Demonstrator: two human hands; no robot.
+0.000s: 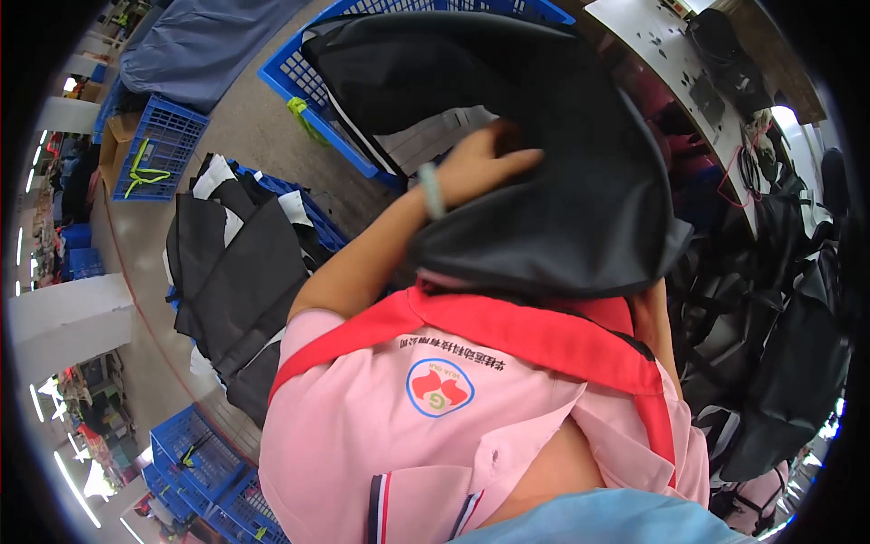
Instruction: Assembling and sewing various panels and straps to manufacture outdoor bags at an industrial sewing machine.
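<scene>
A large piece of black, smooth, leather-like material (580, 172) bulges in front of my chest, spanning from the blue crate at the top down to my red apron strap. My left hand (489, 168), with a pale green bangle on its wrist, reaches over from the left and lies against its inner edge. The thumb is stretched away from the fingers, whose tips are dim and slightly blurred. On the right, only part of my right forearm (660, 331) shows; the hand itself is hidden behind the black material.
A blue plastic crate (281, 68) stands ahead, with a yellow-green tie on its side. Stacked black panels (240, 281) with white pieces fill another crate at left. More blue crates (195, 444) sit lower left. A white worktable (671, 68) and black bags (779, 381) line the right.
</scene>
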